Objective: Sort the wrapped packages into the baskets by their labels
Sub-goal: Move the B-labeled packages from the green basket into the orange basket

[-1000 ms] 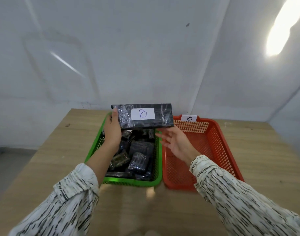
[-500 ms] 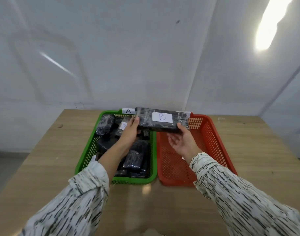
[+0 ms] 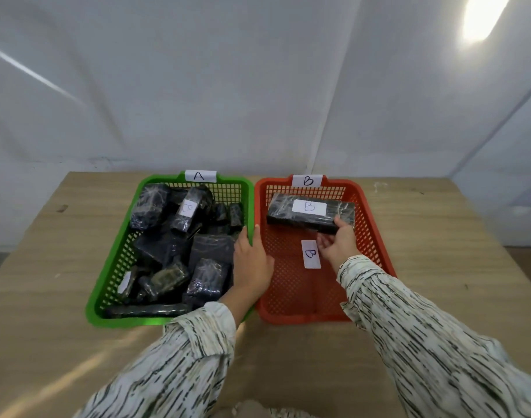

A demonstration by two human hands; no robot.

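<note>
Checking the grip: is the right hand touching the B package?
Touching. The head view shows the right hand with its thumb on the package.

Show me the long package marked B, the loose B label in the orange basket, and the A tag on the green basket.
long package (image 3: 309, 207), head view, on its white B label.
loose B label (image 3: 310, 254), head view, centre of the slip.
A tag (image 3: 199, 176), head view, on the written letter.

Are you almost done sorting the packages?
Just starting. The right hand holds a long black wrapped B package inside the orange plastic B basket; only a loose white label lies there. The green plastic A basket holds a pile, one marked B.
</note>
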